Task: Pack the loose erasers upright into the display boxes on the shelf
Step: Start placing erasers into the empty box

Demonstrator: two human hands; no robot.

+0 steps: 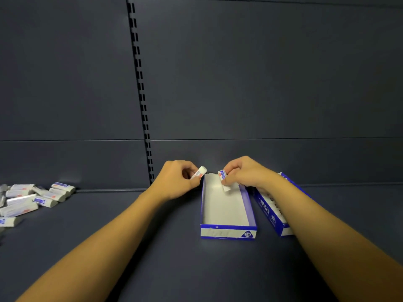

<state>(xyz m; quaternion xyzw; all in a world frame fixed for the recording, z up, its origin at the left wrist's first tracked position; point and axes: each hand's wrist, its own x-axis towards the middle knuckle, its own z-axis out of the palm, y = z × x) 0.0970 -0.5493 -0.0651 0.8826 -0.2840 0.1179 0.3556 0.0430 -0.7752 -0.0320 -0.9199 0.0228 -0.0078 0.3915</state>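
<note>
1. Dark grey shelf (152, 247) with a matching back panel (261, 73) and a slotted upright (139, 83) running down it; everything sits on the shelf deck.
2. Open display box (226, 208), blue walls, white floor, long axis running away from the person. No erasers standing in it yet from what shows.
3. Second box (269, 211) just to its right, angled, partly hidden under the right forearm. It looks to hold a row already, but I can't tell how full it is.
4. Left hand (176, 179): fingers curled, pinching an eraser (199, 172) just outside the box's far-left corner. The eraser is tilted, upper end leaning toward the box.
5. Right hand (244, 174): fingers pinching a second eraser (224, 180) by its upper end, over the far end of the box. Its long axis is near vertical and slightly tilted; the lower end is at or close to the box floor, contact unclear.
6. Key relation: the right-hand eraser is already inside the box footprint against the far wall, so the right hand is nearer to placing. The left one needs to clear the side wall first.
7. Loose pile (37, 199) of erasers lies flat at far left, well apart from the boxes; the left hand is nearer to it.
8. Judgement: early in filling this box. Risk: the first eraser tips over with no neighbours to brace it.
</note>
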